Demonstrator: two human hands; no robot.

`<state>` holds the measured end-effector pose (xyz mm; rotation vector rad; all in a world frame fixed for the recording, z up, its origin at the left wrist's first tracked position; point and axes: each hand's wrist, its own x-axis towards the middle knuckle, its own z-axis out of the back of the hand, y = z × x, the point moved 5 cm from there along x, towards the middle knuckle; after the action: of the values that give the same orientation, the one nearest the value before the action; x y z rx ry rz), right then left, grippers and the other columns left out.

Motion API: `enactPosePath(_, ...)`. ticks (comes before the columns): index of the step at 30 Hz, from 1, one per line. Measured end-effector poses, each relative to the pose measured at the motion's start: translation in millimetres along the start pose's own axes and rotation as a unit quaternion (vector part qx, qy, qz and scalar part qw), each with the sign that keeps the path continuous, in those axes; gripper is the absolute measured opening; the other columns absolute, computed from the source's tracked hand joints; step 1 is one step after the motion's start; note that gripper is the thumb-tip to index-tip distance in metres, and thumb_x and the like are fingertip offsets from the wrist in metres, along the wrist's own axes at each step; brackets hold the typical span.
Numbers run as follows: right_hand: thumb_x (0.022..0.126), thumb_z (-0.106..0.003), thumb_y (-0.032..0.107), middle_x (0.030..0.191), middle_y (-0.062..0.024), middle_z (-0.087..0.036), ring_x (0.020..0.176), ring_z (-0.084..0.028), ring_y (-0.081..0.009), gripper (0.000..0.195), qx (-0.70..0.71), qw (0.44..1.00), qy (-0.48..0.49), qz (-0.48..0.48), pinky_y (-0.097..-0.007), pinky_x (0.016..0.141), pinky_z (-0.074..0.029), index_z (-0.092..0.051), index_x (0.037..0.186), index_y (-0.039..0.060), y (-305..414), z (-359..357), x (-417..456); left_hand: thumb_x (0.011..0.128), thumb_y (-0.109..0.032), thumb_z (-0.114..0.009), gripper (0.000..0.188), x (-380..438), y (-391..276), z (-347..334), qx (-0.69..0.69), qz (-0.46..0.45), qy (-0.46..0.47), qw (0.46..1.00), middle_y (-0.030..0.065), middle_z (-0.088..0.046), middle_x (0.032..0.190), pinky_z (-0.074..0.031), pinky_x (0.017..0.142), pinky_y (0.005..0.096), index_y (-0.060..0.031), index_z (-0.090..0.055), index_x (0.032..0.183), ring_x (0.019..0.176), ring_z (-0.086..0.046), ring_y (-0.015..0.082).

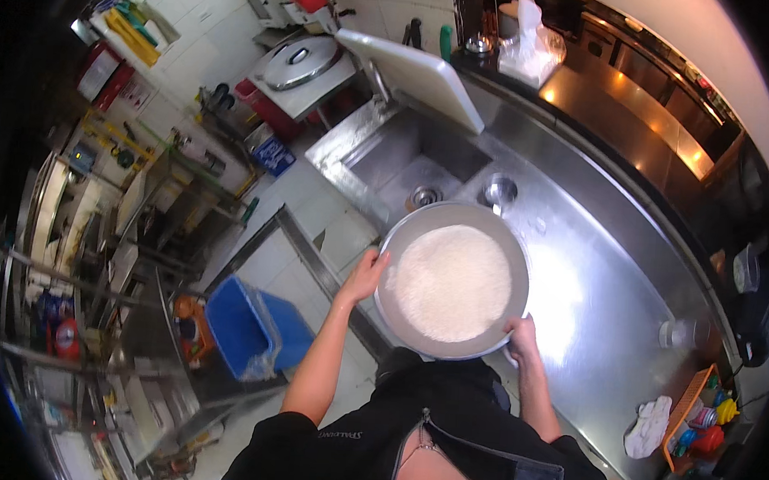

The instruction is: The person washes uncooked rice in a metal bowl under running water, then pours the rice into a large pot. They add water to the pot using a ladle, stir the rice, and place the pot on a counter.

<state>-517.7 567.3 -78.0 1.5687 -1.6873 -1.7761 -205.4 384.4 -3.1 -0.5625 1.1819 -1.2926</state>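
Note:
A large round metal pot [387, 305] is held in front of my body, near the edge of the steel counter. White grains that look like uncooked rice [454, 283] cover much of its bottom. My left hand [364, 277] grips the pot's left side, with the thumb over the rim. On the lower right, my right hand [523, 337] is closed on the rim or handle; its fingers are partly hidden. Just beyond the pot lies a steel sink [395, 165] with a drain strainer [425, 196]. A small metal bowl [499, 190] stands on the counter beside the sink.
A white cutting board [425, 79] leans upright behind the sink. The steel counter [602, 310] runs to the right, bearing a clear container [683, 334], a white cloth [648, 426] and an orange basket [688, 412] of bottles. A blue bin [288, 326] stands on the floor at left.

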Motion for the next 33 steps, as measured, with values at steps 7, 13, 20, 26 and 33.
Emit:
enactPosePath(7,0.063,-0.051,0.001,0.092,-0.0198,-0.063,0.085,-0.061,-0.026,0.045,-0.295,0.944,-0.034,0.143,-0.0341,0.075,-0.047,-0.057,0.107,-0.0059,67,-167,128,0.086,-0.019,-0.054,0.021,185,-39,111,0.189,-0.131,-0.093,0.969,0.0189,-0.062,0.079,-0.047,0.069,0.0372,0.0003,-0.058,0.093,0.076,-0.062,0.0287)
enactPosePath(13,0.066,-0.051,0.006,0.099,-0.029,-0.061,0.097,-0.059,-0.0418,0.042,-0.418,0.869,-0.224,0.14,-0.0422,0.084,-0.046,-0.057,0.106,-0.004,106,-227,242,0.086,-0.022,-0.056,0.023,352,-71,113,0.197,-0.162,0.004,0.967,0.0199,-0.063,0.082,-0.046,0.068,0.0418,0.0012,-0.056,0.088,0.077,-0.06,0.0344)
enactPosePath(20,0.07,-0.054,0.009,0.098,-0.0283,-0.061,0.094,-0.059,-0.0417,0.042,-0.463,0.817,-0.34,0.045,-0.0436,0.083,-0.047,-0.052,0.11,-0.0055,93,-250,265,0.083,-0.026,-0.06,0.029,427,-65,96,0.353,-0.163,0.157,0.908,0.0243,-0.063,0.086,-0.047,0.074,0.0489,-0.0012,-0.057,0.097,0.086,-0.06,0.0412)
enactPosePath(26,0.073,-0.06,0.008,0.12,-0.0235,-0.05,0.111,-0.048,-0.0367,0.046,-0.457,0.786,-0.394,0.136,-0.0424,0.095,-0.039,-0.051,0.116,-0.0026,127,-312,211,0.084,-0.031,-0.056,0.034,471,-86,101,0.387,-0.078,0.381,0.836,0.0204,-0.065,0.084,-0.051,0.069,0.0401,-0.0007,-0.06,0.099,0.078,-0.064,0.031)
enactPosePath(33,0.077,-0.061,0.014,0.107,-0.0191,-0.059,0.1,-0.058,-0.0337,0.034,-0.25,0.879,-0.387,0.122,-0.0377,0.085,-0.047,-0.059,0.107,-0.0007,84,-338,208,0.085,-0.039,-0.052,0.035,566,-129,84,-0.377,0.381,0.367,0.76,0.0017,-0.056,0.074,-0.039,0.05,0.0278,-0.0055,-0.061,0.094,0.06,-0.05,0.0144)
